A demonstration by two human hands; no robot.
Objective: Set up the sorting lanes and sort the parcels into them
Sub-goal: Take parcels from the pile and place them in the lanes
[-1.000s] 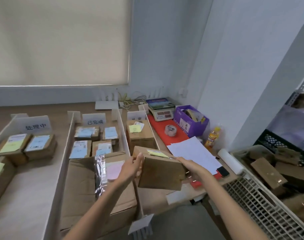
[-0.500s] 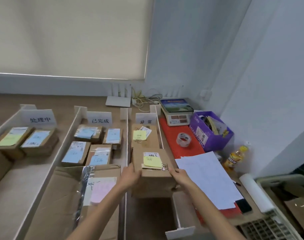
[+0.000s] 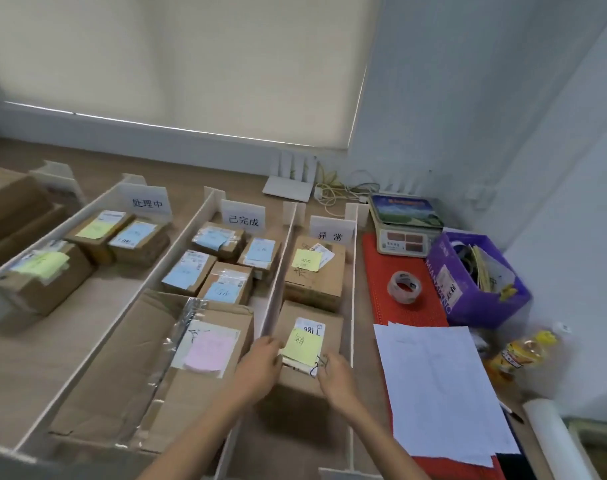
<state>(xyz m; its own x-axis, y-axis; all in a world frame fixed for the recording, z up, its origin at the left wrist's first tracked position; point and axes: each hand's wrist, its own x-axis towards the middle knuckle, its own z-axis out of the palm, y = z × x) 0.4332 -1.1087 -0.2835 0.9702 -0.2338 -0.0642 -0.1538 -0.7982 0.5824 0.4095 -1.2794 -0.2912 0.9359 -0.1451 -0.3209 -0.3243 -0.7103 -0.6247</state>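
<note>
A brown cardboard parcel (image 3: 295, 315) with a yellow sticky note sits in the rightmost lane, between two white dividers (image 3: 276, 282). My left hand (image 3: 260, 367) grips its near left corner and my right hand (image 3: 335, 377) grips its near right edge. Behind it in the same lane lies another parcel (image 3: 315, 282) with a yellow note, below the lane's white sign (image 3: 331, 233). The middle lane holds several small parcels with blue notes (image 3: 187, 273) and a large flat box with a pink note (image 3: 205, 351). The left lane holds three parcels (image 3: 38, 282).
Right of the lanes lie a red mat (image 3: 374, 268) with a tape roll (image 3: 404, 287), a scale (image 3: 404, 225), a purple box (image 3: 475, 296), white paper sheets (image 3: 440, 389), a yellow bottle (image 3: 522, 351) and a white roll (image 3: 554, 441). A router (image 3: 290, 188) and cables sit by the wall.
Both hands carried the parcel from the right, over the divider, and lowered it into the rightmost lane with its yellow note facing up. The view swung left and down.
</note>
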